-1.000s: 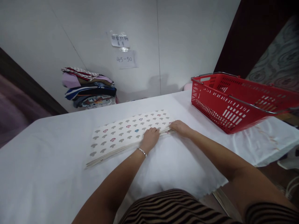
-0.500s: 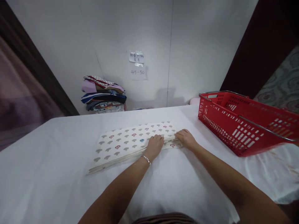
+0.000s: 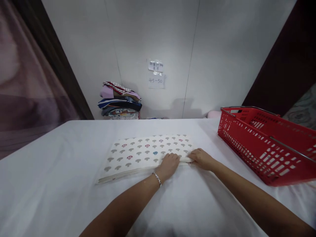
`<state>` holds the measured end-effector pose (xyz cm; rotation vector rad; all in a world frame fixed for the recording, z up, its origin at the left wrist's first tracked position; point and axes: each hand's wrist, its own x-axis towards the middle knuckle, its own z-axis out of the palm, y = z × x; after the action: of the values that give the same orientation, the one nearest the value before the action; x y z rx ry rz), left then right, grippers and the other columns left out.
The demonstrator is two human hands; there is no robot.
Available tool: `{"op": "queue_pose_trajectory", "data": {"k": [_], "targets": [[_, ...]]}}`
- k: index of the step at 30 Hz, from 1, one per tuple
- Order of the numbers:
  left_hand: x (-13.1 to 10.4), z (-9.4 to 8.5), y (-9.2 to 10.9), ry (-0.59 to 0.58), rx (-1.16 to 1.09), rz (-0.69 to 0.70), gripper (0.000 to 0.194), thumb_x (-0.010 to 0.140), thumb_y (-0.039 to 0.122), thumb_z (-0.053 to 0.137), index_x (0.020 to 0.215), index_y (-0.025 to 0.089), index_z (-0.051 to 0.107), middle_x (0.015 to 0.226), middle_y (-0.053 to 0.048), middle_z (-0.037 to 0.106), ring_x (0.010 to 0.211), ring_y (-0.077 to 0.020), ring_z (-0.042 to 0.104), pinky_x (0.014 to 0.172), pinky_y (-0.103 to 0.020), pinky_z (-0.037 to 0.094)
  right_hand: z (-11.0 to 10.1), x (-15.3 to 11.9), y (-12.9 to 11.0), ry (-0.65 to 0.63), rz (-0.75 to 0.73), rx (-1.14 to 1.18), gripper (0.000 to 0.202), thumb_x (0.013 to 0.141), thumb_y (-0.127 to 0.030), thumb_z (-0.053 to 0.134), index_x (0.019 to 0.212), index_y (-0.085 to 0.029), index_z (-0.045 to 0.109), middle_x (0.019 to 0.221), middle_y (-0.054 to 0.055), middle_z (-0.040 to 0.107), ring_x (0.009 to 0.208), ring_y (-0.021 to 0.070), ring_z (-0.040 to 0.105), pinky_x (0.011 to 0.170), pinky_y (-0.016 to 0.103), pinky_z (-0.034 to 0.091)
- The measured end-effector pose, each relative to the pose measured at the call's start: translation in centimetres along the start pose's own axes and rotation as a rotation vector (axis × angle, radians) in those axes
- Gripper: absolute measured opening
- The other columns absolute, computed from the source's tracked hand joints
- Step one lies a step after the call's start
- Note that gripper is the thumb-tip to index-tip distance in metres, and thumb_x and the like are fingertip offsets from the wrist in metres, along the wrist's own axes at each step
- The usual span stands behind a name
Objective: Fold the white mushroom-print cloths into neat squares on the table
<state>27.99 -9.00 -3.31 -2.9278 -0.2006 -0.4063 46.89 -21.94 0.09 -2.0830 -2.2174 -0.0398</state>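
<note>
A folded white cloth printed with grey, red and blue mushrooms lies flat in several layers on the white-covered table. My left hand, a bracelet at its wrist, has its fingers closed over the cloth's near edge, right of the middle. At the near right corner my right hand grips the stacked layers between thumb and fingers. Its thumb and the underside of that edge are partly hidden. A strip of the lower layer shows between my two hands.
A red plastic basket with metal handles stands at the right. Behind the table's far edge rises a pile of folded fabrics. Paper signs, one reading 45-50, are taped to the wall. A pinkish curtain hangs at the left.
The view has shifted, so everything sits further right and mostly lower. Less of the lower layer shows below the near edge by my right hand. Both hands stay on the cloth.
</note>
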Motion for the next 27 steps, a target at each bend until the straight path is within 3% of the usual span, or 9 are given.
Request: {"op": "queue_pose_trajectory", "data": {"k": [5, 9, 11, 14, 16, 19, 23, 27], "targets": [[0.7, 0.2, -0.4, 0.037, -0.024, -0.058, 0.015, 0.091, 0.013, 0.045, 0.098, 0.016, 0.058, 0.09, -0.007, 0.06, 0.089, -0.0217, 0.054, 0.075, -0.035, 0.04, -0.8, 1.6, 0.1, -0.045, 0.048, -0.092, 0.014, 0.08, -0.016, 0.057, 0.092, -0.019, 0.064, 0.09, 0.007, 0.066, 0.087, 0.0203, 0.058, 0.077, 0.031, 0.037], [1.4, -0.1, -0.8, 0.054, -0.061, -0.148, 0.009, 0.089, 0.013, 0.05, 0.088, 0.016, 0.059, 0.085, -0.007, 0.059, 0.086, -0.0215, 0.055, 0.073, -0.034, 0.041, -1.5, 0.7, -2.8, 0.118, 0.075, -0.079, 0.016, 0.081, -0.016, 0.052, 0.094, -0.018, 0.062, 0.094, 0.011, 0.064, 0.092, 0.0242, 0.055, 0.079, 0.036, 0.038], [1.7, -0.4, -1.1, 0.064, -0.07, -0.167, 0.008, 0.088, 0.013, 0.051, 0.088, 0.015, 0.059, 0.084, -0.006, 0.06, 0.085, -0.0212, 0.055, 0.072, -0.034, 0.041, -0.8, -0.1, -4.7, 0.195, 0.055, 0.034, 0.016, 0.085, -0.017, 0.046, 0.086, -0.019, 0.062, 0.085, 0.01, 0.063, 0.084, 0.0227, 0.055, 0.076, 0.036, 0.041], [2.1, -1.1, -1.5, 0.098, -0.071, -0.182, 0.008, 0.089, 0.015, 0.051, 0.089, 0.016, 0.059, 0.085, -0.006, 0.06, 0.086, -0.0211, 0.056, 0.074, -0.035, 0.041, 1.4, -0.3, -6.4, 0.169, -0.072, 0.281, 0.024, 0.086, -0.013, 0.042, 0.091, -0.022, 0.063, 0.087, 0.007, 0.065, 0.084, 0.0202, 0.058, 0.077, 0.034, 0.046], [2.4, -1.6, -1.8, 0.117, -0.065, -0.191, 0.01, 0.09, 0.016, 0.049, 0.088, 0.016, 0.059, 0.086, -0.006, 0.06, 0.087, -0.0213, 0.055, 0.074, -0.035, 0.041, 2.9, 0.6, -6.2, 0.198, -0.088, 0.375, 0.03, 0.086, -0.013, 0.041, 0.106, -0.021, 0.062, 0.105, 0.009, 0.065, 0.1, 0.0215, 0.058, 0.088, 0.037, 0.046], [2.7, -2.2, -2.3, 0.14, -0.051, -0.192, 0.011, 0.091, 0.017, 0.047, 0.088, 0.016, 0.058, 0.086, -0.007, 0.059, 0.087, -0.0214, 0.055, 0.074, -0.035, 0.041, 4.2, 3.2, -4.9, 0.226, 0.009, 0.417, 0.033, 0.09, -0.02, 0.041, 0.12, -0.02, 0.057, 0.125, 0.012, 0.059, 0.115, 0.024, 0.053, 0.098, 0.041, 0.043], [2.8, -2.8, -2.6, 0.165, -0.044, -0.176, 0.012, 0.093, 0.018, 0.045, 0.091, 0.017, 0.057, 0.087, -0.007, 0.059, 0.087, -0.0213, 0.054, 0.074, -0.036, 0.04, 5.2, 7.0, -3.2, 0.083, 0.132, 0.357, 0.032, 0.093, -0.029, 0.041, 0.114, -0.017, 0.061, 0.114, 0.013, 0.065, 0.107, 0.026, 0.059, 0.094, 0.041, 0.046], [2.7, -2.8, -2.8, 0.185, -0.062, -0.146, 0.015, 0.094, 0.021, 0.043, 0.097, 0.018, 0.057, 0.091, -0.007, 0.059, 0.089, -0.021, 0.054, 0.076, -0.036, 0.039, 5.8, 10.1, -1.6, 0.054, 0.068, 0.315, 0.029, 0.092, -0.023, 0.042, 0.113, -0.019, 0.063, 0.119, 0.012, 0.063, 0.112, 0.0249, 0.056, 0.099, 0.043, 0.043]]}}
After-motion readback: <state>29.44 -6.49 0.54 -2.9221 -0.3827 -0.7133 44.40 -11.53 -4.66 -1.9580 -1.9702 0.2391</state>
